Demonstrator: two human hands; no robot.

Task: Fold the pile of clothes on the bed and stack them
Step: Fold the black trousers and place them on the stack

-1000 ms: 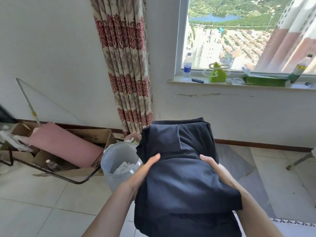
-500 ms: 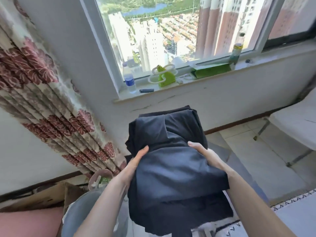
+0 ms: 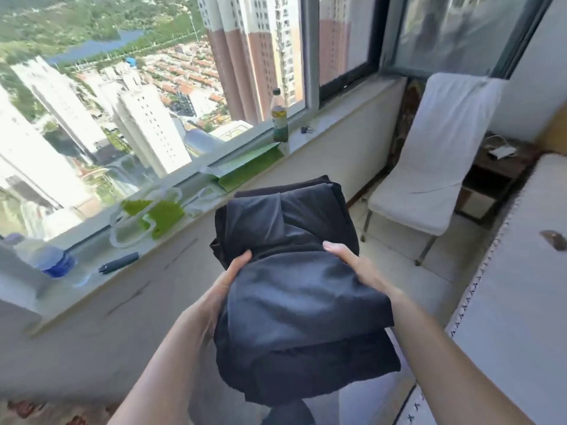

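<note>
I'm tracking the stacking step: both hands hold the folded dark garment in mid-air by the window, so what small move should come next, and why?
Probably swing the folded dark fabric garment rightward and lower it onto the white bed surface. The left hand and right hand grip its sides, it already looks folded, and it hangs over the floor, not on anything. The bed edge lies to its right.

Location: a bedroom in a high-rise home. Indicators: a bed [image 3: 518, 302] at the right, a cloth-covered chair [image 3: 429, 167], a windowsill [image 3: 331, 124] holding household bottles [image 3: 279, 118], and a window [image 3: 153, 72] overlooking tower blocks far below.
</note>
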